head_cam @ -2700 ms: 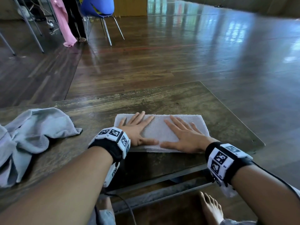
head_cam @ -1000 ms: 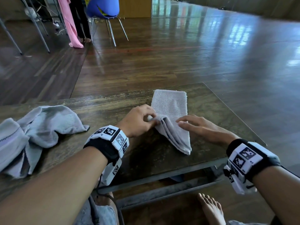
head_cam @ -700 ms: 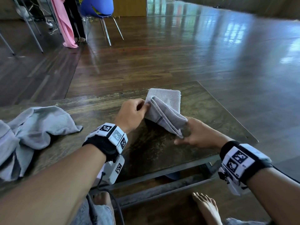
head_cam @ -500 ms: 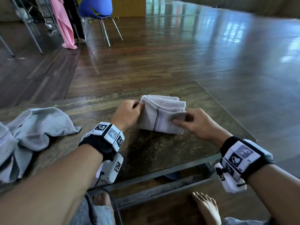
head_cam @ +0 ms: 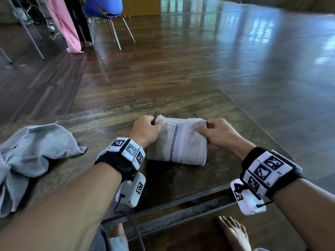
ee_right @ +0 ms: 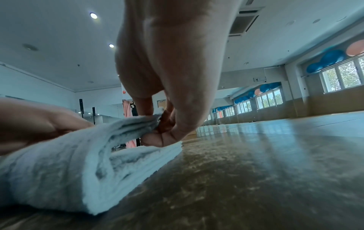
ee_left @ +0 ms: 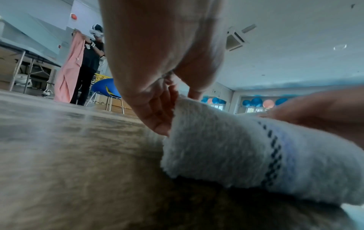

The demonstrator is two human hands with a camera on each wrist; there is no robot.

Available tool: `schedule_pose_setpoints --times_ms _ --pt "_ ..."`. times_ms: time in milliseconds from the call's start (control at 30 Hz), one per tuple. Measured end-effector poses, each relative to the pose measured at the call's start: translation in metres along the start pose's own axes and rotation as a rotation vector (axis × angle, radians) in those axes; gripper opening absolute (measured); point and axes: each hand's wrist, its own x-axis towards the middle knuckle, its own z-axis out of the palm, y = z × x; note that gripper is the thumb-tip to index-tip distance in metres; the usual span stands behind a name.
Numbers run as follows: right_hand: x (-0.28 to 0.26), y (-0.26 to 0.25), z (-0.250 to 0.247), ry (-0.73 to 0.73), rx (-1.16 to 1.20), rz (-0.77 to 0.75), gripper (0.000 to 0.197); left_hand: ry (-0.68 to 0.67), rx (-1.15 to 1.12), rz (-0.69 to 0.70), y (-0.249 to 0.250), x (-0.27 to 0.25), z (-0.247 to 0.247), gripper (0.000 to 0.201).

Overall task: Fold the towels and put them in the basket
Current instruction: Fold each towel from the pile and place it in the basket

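grip: our left hand (head_cam: 147, 132) and right hand (head_cam: 218, 134) each pinch a far corner of the towel (head_cam: 178, 144), squaring its layers | towel: folded, flat on worktop (head_cam: 183, 180) | second towel (head_cam: 34, 153): crumpled, left | basket: unseen

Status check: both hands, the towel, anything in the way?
Left hand and right hand each pinch a far corner of folded towel. Towel on table. Crumpled towel waits left. No basket seen.
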Motion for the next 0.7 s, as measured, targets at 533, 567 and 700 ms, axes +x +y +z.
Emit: schedule_pose_setpoints --times_ms 533,567,700 --pt "0.039 0.004 0.012 0.079 -0.264 0.151 0.037 0.031 0.176 -0.043 -0.006 0.026 0.019 0.034" --pt "0.037 0.003 0.011 0.099 -0.321 0.128 0.035 0.034 0.161 -0.072 -0.004 0.026 0.018 0.032" --pt "0.029 0.001 0.008 0.095 -0.652 -0.024 0.026 -0.008 0.149 -0.067 0.006 0.023 0.016 0.025"
